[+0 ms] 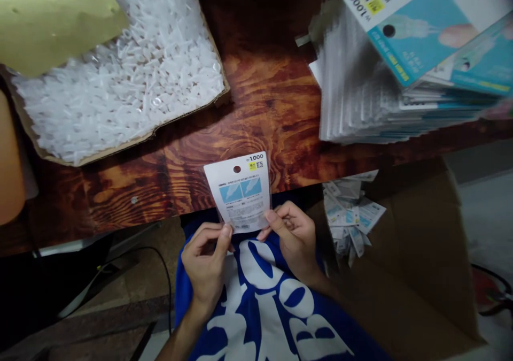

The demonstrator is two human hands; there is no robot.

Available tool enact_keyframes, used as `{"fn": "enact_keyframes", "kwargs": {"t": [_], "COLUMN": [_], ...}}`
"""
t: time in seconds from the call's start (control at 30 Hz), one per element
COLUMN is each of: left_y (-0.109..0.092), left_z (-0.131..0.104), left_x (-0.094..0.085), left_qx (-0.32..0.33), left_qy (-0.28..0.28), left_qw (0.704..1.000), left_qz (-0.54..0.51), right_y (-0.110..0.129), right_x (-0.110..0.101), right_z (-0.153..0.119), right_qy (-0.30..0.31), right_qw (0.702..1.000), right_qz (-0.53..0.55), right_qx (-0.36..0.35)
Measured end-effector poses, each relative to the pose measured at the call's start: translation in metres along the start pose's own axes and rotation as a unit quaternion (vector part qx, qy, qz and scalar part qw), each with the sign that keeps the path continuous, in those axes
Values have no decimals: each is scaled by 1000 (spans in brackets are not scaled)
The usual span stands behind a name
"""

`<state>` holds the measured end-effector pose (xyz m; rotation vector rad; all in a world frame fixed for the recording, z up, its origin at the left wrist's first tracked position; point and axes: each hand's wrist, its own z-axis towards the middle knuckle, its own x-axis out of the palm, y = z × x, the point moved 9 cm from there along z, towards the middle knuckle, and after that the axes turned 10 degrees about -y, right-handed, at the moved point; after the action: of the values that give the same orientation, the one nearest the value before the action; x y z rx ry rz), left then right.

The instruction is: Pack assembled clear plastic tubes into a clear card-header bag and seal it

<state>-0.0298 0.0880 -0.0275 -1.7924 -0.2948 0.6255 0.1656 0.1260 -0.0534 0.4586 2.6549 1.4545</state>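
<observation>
A white printed package card [244, 206] with a hang hole and a price of 1,000 is held upright at the table's front edge, in front of the blue shirt. My left hand [208, 254] pinches its lower left corner between thumb and fingers. At the lower right edge my right hand [294, 238] grips the same card, its thumb on the printed side. Blue pictures and small print show on the side turned to me. What lies behind the card is hidden.
A cardboard tray [188, 119] of many small white plastic pieces stands at the left, a gold sheet [56, 24] over part of it. Stacked packages [360, 93] rise at the right of the wooden table [256, 120]. Below, a cardboard box [425, 254] holds several loose packages [350, 214].
</observation>
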Motion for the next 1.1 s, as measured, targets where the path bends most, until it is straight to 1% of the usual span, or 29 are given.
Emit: {"fn": "enact_keyframes", "kwargs": {"t": [0.2,0.33,0.47,0.57,0.63,0.67,0.7,0.77,0.8,0.83,0.87,0.9,0.93,0.97,1.03,1.1], "left_y": [-2,-3,3,11,22,30,38,50,53,52,48,43,35,25,3,-16], "left_z": [2,5,5,4,5,8,11,22,27,33,37,39,39,37,27,16], "left_x": [2,4,7,13,16,15,10,-8,-21,-32,-40,-44,-42,-36,-14,14], "left_qx": [0,-10,-46,-78,-123,-156,-188,-227,-227,-217,-202,-186,-168,-149,-111,-94], "left_qy": [7,12,30,53,62,54,34,-31,-61,-79,-76,-59,-24,22,113,174], "left_qw": [1000,1000,998,994,987,981,975,963,961,963,968,974,980,984,983,974], "left_qz": [0,-3,-38,-63,-85,-100,-117,-141,-143,-137,-125,-113,-103,-96,-95,-111], "right_y": [-5,-4,-1,0,0,1,3,12,18,23,28,31,33,34,36,38], "right_x": [0,-1,0,1,0,-2,-6,-18,-25,-30,-34,-36,-37,-38,-38,-37], "right_z": [0,0,1,2,3,5,7,11,13,15,16,16,16,16,14,12], "right_qy": [-9,-10,-10,-10,-7,-9,-17,-46,-62,-74,-79,-80,-79,-79,-84,-94], "right_qw": [999,1000,1000,1000,1000,1000,1000,998,997,995,994,994,993,993,991,988], "right_qz": [37,28,19,18,19,20,22,21,15,7,-2,-10,-17,-22,-33,-50], "right_qx": [6,3,-2,-5,-2,-2,-7,-32,-49,-63,-73,-78,-82,-85,-95,-109]}}
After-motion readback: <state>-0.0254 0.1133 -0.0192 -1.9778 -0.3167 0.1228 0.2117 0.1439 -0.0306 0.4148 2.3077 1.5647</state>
